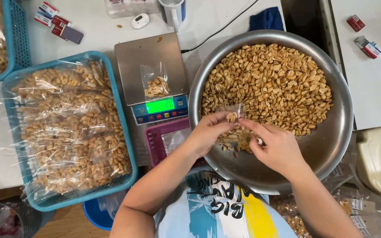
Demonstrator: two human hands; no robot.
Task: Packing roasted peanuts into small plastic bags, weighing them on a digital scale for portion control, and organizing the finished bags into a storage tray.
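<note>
A wide steel bowl (pixel 331 141) full of shelled peanuts (pixel 270 83) fills the middle right. Over its near rim my left hand (pixel 208 132) pinches the top of a small clear plastic bag (pixel 237 134) that holds a few peanuts. My right hand (pixel 276 147) holds the bag's other side, fingers curled around it. Left of the bowl a digital scale (pixel 131 66) with a lit green display carries another small clear bag of peanuts (pixel 156 83) on its steel plate.
A blue basket (pixel 122 114) of filled peanut bags stands at the left, a second blue basket (pixel 16 39) behind it. A small pink basket (pixel 153 143) with empty bags sits before the scale. A white cup (pixel 173 11), small boxes and a cable lie at the back.
</note>
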